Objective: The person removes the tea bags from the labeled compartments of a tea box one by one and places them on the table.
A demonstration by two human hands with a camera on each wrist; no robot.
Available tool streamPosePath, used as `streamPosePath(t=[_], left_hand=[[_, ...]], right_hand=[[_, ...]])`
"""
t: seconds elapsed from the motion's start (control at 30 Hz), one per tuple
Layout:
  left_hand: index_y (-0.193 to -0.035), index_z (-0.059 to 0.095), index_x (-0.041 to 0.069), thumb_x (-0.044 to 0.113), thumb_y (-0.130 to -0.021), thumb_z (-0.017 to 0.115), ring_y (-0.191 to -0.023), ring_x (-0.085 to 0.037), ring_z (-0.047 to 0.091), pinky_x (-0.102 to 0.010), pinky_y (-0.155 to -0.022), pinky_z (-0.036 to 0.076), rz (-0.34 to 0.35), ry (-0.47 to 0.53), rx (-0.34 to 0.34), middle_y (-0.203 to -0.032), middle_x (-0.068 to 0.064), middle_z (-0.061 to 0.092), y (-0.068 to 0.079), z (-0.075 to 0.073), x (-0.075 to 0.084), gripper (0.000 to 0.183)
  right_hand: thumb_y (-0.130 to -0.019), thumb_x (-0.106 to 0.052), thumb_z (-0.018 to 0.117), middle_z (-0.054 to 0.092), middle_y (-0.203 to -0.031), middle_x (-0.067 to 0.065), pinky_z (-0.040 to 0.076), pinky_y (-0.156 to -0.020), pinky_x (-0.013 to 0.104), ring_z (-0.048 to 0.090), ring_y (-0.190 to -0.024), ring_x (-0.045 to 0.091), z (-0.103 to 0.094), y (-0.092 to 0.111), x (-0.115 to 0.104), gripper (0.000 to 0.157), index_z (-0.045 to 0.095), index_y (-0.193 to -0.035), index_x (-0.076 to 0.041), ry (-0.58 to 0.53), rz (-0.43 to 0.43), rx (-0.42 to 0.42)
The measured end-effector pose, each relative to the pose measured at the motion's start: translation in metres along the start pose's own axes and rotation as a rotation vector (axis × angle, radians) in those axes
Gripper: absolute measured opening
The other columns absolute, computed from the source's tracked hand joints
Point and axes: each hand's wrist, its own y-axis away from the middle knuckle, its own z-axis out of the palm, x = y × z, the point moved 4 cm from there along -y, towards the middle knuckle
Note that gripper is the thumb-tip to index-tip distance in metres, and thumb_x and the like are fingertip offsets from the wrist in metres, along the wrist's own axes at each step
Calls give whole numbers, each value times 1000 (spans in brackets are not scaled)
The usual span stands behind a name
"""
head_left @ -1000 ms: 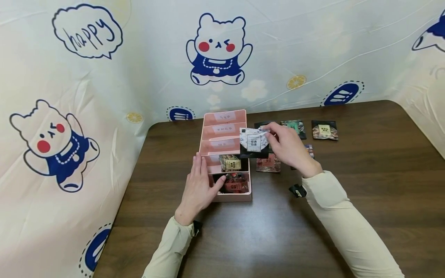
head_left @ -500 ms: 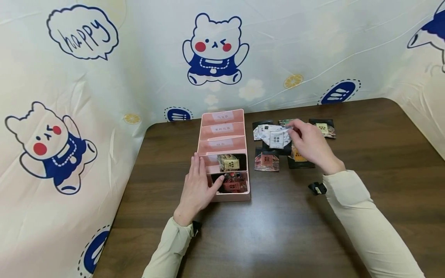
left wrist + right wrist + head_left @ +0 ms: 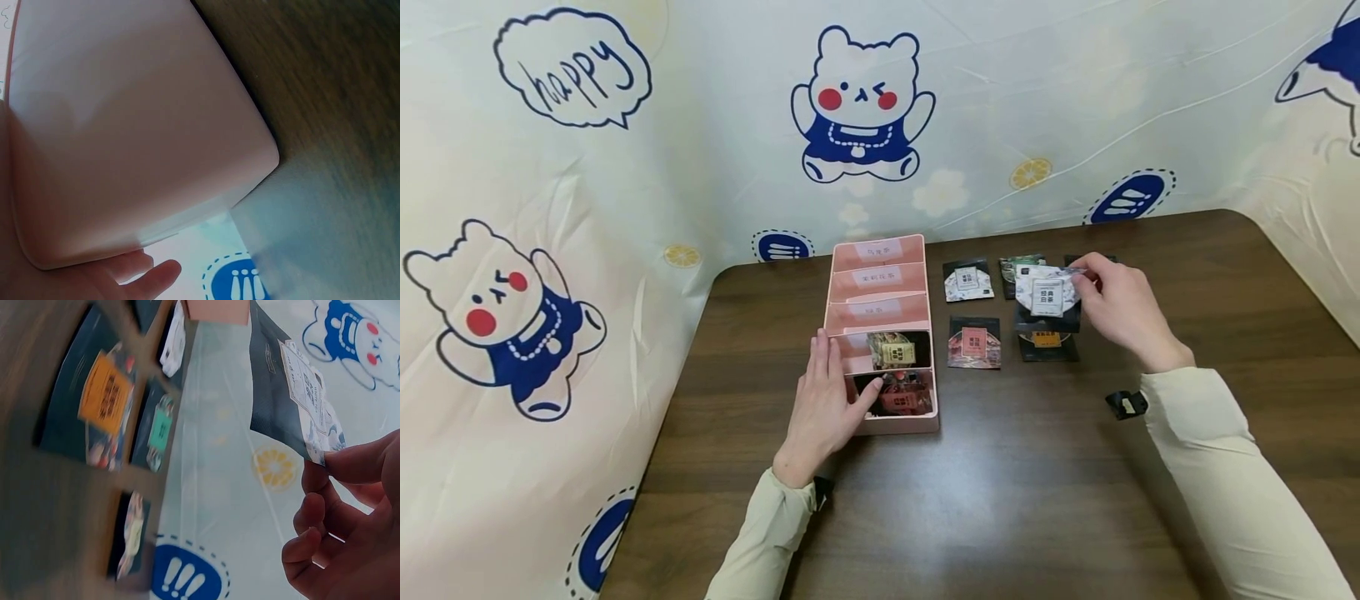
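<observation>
My right hand (image 3: 1123,312) pinches a white-and-black tea sachet (image 3: 1047,292) by its upper right corner. In the right wrist view this sachet (image 3: 300,387) stands up from the thumb and forefinger, raised off the table. My left hand (image 3: 823,400) rests at the near left side of a pink divided box (image 3: 895,425), fingers straight along the rim and thumb over the nearest compartment. That compartment holds red-labelled sachets (image 3: 906,393); a yellow-labelled sachet (image 3: 897,351) lies in the one behind. The three far compartments carry white paper labels.
Right of the box lie a white sachet (image 3: 968,282), a red one (image 3: 974,342) and an orange one (image 3: 1048,343). The held sachet partly covers a green-labelled one (image 3: 159,431). Another sachet (image 3: 131,537) lies at the far right. A printed cloth (image 3: 985,100) hangs behind the table.
My right hand has carried the white-and-black sachet rightward from beside the box, over the sachets on the table. My left hand has stayed at the box.
</observation>
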Motion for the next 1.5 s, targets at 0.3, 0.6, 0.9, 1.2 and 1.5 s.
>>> streamPosePath(t=[0.3,0.6,0.9,1.2,1.5], left_hand=[[-154,13,1,71,-90,37,-151,-30,2,-61,-110,30,-1,0,8,-164,-14,-1,1,0,-1,98],[-154,12,2,72,-90,37,-152,-29,0,-61,-110,29,-4,5,-3,-164,-10,-6,2,1,-2,98],[-154,14,1,71,-90,38,-151,-30,3,-61,-109,30,9,1,16,-164,-15,0,1,1,-2,97],[-154,13,2,72,-90,36,-151,-29,1,-61,-110,29,3,4,-1,-164,-10,-6,1,1,-2,98],[-154,13,3,72,-90,36,-152,-28,0,-62,-110,28,-5,10,-5,-164,-8,-8,0,0,-2,98]], right_hand=[[-101,-20,40,60,-101,26,34,-62,37,50,-83,36,-12,3,30,34,58,-119,3,32,64,-32],[-102,-23,36,56,-113,31,35,-65,38,49,-88,38,-15,5,70,39,55,-121,5,72,150,-150],[-100,-18,39,56,-95,26,32,-59,34,49,-77,33,-14,7,92,35,57,-115,8,116,151,-208],[-99,-17,40,56,-92,26,32,-58,34,49,-74,32,-9,4,104,34,57,-113,9,124,147,-241],[-97,-16,42,59,-92,26,34,-59,32,50,-75,32,-4,1,111,35,57,-114,11,124,151,-282]])
